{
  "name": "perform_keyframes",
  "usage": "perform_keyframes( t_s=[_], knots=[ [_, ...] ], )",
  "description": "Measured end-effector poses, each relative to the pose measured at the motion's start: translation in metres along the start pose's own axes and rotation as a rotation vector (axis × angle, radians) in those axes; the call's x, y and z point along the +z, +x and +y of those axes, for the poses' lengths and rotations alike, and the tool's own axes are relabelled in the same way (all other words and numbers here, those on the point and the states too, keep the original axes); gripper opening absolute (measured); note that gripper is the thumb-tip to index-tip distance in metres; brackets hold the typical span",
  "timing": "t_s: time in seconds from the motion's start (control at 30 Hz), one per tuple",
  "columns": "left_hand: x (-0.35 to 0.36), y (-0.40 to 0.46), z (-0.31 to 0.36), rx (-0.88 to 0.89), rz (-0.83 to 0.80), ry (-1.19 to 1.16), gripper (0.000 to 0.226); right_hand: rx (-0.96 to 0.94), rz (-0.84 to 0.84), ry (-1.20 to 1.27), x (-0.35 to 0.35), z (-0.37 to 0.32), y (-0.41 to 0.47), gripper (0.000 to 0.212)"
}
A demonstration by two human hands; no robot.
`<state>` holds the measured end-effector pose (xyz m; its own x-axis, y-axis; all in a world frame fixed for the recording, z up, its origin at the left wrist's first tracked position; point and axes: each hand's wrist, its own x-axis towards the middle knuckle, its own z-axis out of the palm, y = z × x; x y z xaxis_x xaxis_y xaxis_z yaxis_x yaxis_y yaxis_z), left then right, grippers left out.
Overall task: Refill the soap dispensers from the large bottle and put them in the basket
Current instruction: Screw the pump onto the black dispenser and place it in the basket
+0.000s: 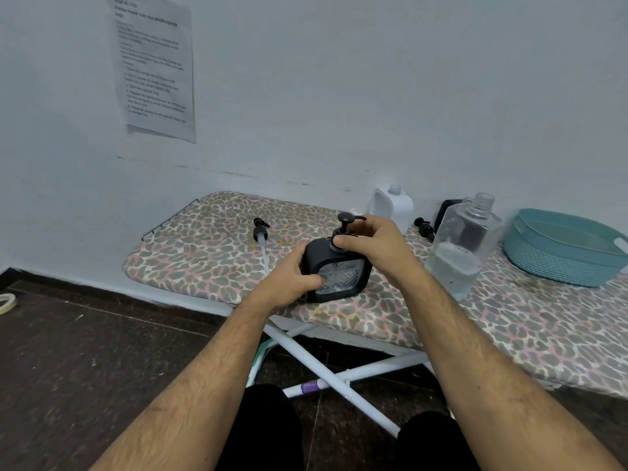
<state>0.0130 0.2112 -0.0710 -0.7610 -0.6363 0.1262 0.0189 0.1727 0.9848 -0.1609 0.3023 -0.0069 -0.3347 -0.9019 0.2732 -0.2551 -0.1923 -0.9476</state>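
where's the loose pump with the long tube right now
In the head view the loose pump lies flat on the leopard-print ironing board, near its left end, apart from and left of the black dispenser held by both hands.

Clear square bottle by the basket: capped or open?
Open. The clear bottle stands upright with bare neck threads and no pump fitted. A loose pump lies on the board behind it.

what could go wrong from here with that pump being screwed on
The right hand twists the pump on the black dispenser, which the left hand steadies; a crooked thread could leak. The right forearm passes close to the open clear bottle, which may tip and spill on the soft board cover.
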Motion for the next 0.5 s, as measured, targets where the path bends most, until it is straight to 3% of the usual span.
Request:
perform_keyframes(
  t_s=[0.17, 0.3, 0.5],
  knots=[
    [0.0011, -0.0010, 0.0003, -0.001, 0.000, -0.004, 0.055, 0.053, -0.029, 0.069, 0.0004, 0.0016, -0.0023, 0.028],
    [-0.0003, -0.0005, 0.0004, -0.006, 0.000, -0.014, 0.055, 0.022, -0.011, 0.045, 0.0005, 0.0015, -0.0033, 0.014],
    [-0.0012, 0.0007, 0.0018, -0.023, -0.008, 0.015, 0.056, 0.040, -0.058, 0.039, -0.0019, 0.0002, -0.0028, 0.023]
  ],
)
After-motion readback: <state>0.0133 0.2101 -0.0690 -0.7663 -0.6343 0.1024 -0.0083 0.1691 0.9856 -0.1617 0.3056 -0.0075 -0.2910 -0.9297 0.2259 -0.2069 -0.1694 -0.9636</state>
